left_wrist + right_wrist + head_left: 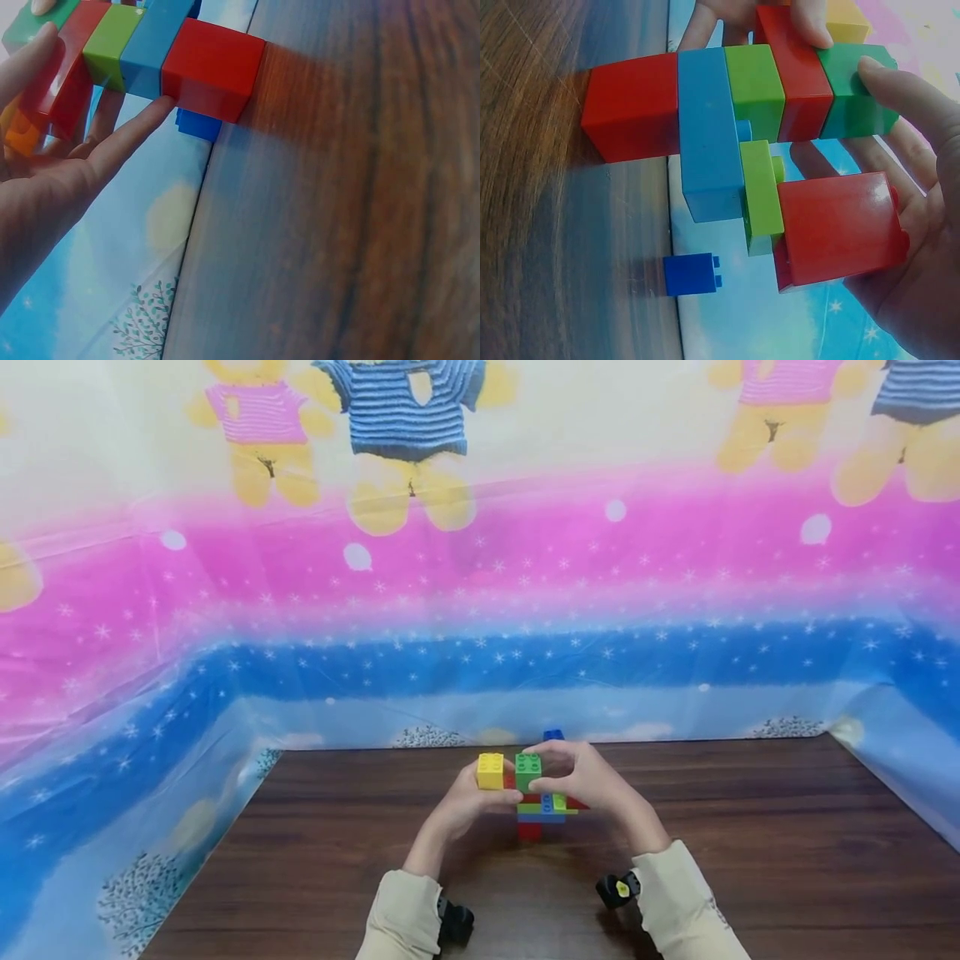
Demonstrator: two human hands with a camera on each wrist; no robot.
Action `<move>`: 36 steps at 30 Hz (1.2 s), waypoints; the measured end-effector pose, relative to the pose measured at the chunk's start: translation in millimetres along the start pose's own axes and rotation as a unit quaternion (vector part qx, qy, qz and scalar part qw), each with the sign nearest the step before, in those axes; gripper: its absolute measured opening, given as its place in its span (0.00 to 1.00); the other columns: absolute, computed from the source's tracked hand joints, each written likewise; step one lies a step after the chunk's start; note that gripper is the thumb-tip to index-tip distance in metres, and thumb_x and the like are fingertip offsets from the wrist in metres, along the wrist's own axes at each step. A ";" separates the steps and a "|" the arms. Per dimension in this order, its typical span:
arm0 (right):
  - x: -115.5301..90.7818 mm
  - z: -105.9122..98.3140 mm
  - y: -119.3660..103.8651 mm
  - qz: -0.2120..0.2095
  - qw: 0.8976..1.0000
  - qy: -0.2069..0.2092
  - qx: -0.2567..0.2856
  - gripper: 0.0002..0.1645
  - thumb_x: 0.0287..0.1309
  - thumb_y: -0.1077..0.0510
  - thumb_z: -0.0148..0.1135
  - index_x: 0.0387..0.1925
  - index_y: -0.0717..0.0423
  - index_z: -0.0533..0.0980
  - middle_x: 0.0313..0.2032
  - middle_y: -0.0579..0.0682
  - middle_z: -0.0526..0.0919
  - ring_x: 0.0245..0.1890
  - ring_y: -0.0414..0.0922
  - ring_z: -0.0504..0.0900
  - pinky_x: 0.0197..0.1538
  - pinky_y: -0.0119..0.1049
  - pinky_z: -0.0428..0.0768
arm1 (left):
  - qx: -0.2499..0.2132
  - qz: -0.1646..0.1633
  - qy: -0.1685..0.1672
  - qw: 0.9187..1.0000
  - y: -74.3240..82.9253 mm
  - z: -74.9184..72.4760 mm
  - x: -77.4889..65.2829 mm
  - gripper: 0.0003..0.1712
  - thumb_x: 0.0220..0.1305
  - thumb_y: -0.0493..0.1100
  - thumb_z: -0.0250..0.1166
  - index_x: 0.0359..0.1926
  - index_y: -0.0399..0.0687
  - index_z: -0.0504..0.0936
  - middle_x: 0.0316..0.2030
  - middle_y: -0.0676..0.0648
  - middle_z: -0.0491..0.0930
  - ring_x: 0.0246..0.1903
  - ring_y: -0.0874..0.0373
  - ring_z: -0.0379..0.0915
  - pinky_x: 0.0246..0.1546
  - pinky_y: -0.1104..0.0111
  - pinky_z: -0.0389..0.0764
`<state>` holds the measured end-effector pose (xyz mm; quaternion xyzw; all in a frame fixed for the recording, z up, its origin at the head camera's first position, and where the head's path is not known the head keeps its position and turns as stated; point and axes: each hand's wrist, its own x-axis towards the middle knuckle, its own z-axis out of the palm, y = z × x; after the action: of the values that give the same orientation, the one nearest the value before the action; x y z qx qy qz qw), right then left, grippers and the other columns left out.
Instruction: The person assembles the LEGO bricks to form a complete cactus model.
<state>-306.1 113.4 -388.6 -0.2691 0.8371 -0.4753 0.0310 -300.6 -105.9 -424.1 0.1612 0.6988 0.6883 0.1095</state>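
Observation:
A toy building-brick structure stands upright on the table, a red brick at its base. Above come a blue brick, a lime green brick and a long red brick, with a green brick and a yellow brick on top. A thin lime piece bears another red brick on the right side. My left hand holds the structure from the left, thumb on the long red brick. My right hand grips the green brick, thumb on its near face.
A separate dark blue brick stands on the table behind the structure. The brown wooden table meets a printed cloth backdrop at its back and sides. Black cameras sit at both wrists.

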 end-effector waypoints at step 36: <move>-1.6 -0.5 -5.5 -0.017 1.000 0.002 -0.019 0.26 0.57 0.49 0.68 0.58 0.46 0.76 0.52 0.52 0.83 0.55 0.53 0.81 0.54 0.51 0.81 | -0.004 -0.005 0.003 1.000 1.9 1.0 -1.3 0.24 0.58 0.34 0.68 0.54 0.37 0.70 0.43 0.46 0.78 0.41 0.58 0.80 0.54 0.46 0.80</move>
<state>-302.6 112.3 -384.2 -0.2832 0.8412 -0.4603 0.0165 -298.9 -105.5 -422.4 0.1549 0.6972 0.6911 0.1113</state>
